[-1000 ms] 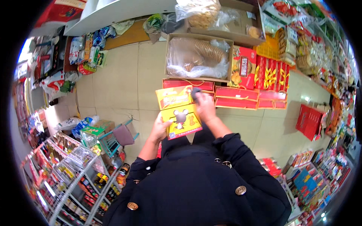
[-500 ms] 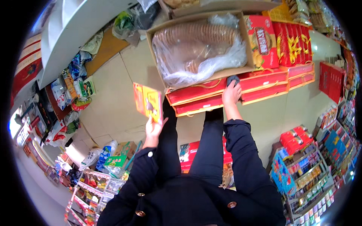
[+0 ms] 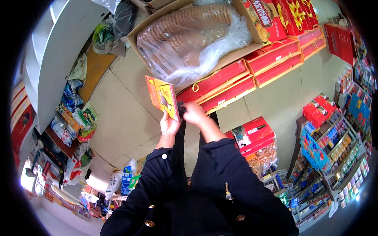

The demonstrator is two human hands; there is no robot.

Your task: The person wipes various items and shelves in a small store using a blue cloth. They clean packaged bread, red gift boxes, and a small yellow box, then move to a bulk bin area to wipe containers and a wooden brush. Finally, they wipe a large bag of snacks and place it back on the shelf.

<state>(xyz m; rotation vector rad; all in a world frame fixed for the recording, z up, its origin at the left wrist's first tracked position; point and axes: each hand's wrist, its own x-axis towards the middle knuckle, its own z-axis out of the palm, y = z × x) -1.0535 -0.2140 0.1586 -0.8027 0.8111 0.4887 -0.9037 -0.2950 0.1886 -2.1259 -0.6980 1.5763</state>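
My left hand (image 3: 168, 126) grips an upright yellow-and-red flat packet (image 3: 161, 96) with a mouse picture. Just right of it, my right hand (image 3: 192, 114) is closed on a dark cloth (image 3: 182, 108), beside the packet's edge. Beyond both hands are stacked red gift boxes with cord handles (image 3: 230, 94). A cardboard box (image 3: 254, 31) of round biscuits (image 3: 197, 19) in clear plastic (image 3: 208, 55) rests on them.
More red gift bags (image 3: 289, 11) are at the back right, a white shelving unit (image 3: 55, 47) and bagged goods (image 3: 73, 114) at left. Packed racks (image 3: 334, 153) and red cartons (image 3: 252, 135) stand at right on the tiled floor (image 3: 118, 90).
My right hand has moved left with the dark cloth, from the red boxes to beside the packet. The packet has turned edge-on since the earliest frame, and the view has shifted.
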